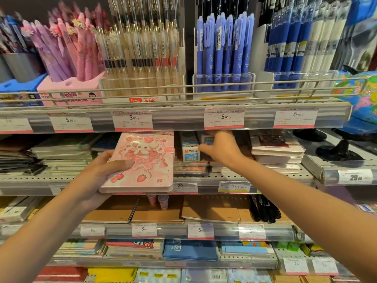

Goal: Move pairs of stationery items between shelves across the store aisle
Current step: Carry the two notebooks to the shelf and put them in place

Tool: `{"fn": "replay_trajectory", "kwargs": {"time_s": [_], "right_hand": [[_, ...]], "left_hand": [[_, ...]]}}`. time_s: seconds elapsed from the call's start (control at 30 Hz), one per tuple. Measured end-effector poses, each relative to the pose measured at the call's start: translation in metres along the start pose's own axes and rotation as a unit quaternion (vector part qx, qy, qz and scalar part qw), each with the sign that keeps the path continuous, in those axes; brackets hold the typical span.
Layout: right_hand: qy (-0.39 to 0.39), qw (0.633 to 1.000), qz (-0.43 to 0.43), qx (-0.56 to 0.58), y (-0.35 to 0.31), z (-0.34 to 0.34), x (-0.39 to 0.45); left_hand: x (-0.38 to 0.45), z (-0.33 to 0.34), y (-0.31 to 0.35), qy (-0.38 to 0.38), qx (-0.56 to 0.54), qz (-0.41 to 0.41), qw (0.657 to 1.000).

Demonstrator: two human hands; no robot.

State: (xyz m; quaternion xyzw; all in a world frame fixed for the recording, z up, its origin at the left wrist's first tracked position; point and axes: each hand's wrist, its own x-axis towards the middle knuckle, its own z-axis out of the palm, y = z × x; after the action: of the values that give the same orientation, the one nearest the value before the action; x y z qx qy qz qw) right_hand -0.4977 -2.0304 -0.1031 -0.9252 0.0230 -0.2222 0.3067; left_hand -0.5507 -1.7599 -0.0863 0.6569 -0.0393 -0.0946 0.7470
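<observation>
A pink notebook [142,162] with a bunny and strawberries on its cover is tilted in front of the middle shelf [240,176]. My left hand [104,170] grips its lower left corner, thumb across the cover. A small white and blue M&G box [190,150] stands upright on flat stacks on that shelf. My right hand [222,149] reaches under the upper shelf, with its curled fingers around a second small box right of the white one; most of that box is hidden.
Pen racks fill the top shelf [183,119]: pink pens [67,52], clear pens [140,50], blue pens [224,48]. Notebook stacks [275,152] lie right of my hand. A globe [359,99] stands at far right. Brown notebooks [159,211] and black markers [263,209] sit below.
</observation>
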Motion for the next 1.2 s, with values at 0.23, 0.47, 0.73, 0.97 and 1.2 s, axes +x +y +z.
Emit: {"fn": "replay_trajectory", "kwargs": {"time_s": [0.23, 0.47, 0.73, 0.97, 1.2], "right_hand": [[-0.12, 0.988, -0.095, 0.037, -0.005, 0.024, -0.001], [-0.071, 0.943, 0.027, 0.325, -0.008, -0.003, -0.03], [-0.162, 0.912, 0.033, 0.375, -0.004, -0.045, -0.073], [-0.128, 0.925, 0.041, 0.355, 0.022, -0.076, -0.071], [-0.104, 0.942, 0.029, 0.317, 0.042, -0.091, -0.063]], "left_hand": [[0.003, 0.007, 0.001, 0.002, 0.011, -0.004, 1.0], [0.012, 0.03, 0.0, -0.003, 0.005, -0.007, 1.0], [0.027, 0.088, -0.006, -0.029, -0.003, -0.013, 0.999], [0.033, 0.123, -0.013, -0.116, 0.064, 0.023, 0.991], [0.048, 0.146, -0.019, -0.157, 0.206, 0.113, 0.959]]}}
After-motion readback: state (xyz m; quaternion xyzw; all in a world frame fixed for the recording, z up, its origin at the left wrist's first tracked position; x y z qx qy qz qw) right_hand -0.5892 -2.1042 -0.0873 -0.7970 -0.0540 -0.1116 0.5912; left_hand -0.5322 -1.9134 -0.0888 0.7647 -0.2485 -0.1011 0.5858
